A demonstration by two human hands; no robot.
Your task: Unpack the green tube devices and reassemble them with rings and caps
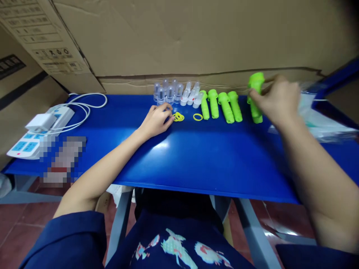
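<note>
My right hand grips a bright green flashlight-shaped piece, with its wide head up, at the right of the blue table. My left hand rests on the table with its fingers bent and thumb and forefinger apart, beside a small pile of yellow rubber rings. A single yellow ring lies farther right. Several more green flashlight-shaped pieces lie in a row between my hands. Behind my left hand stand several clear domed caps and small translucent cups with white rims.
A white power strip with a plugged-in white charger and coiled cable lies at the left. Near it is a pixelated flat object. Clear plastic bags lie at the right. Cardboard stands along the back edge.
</note>
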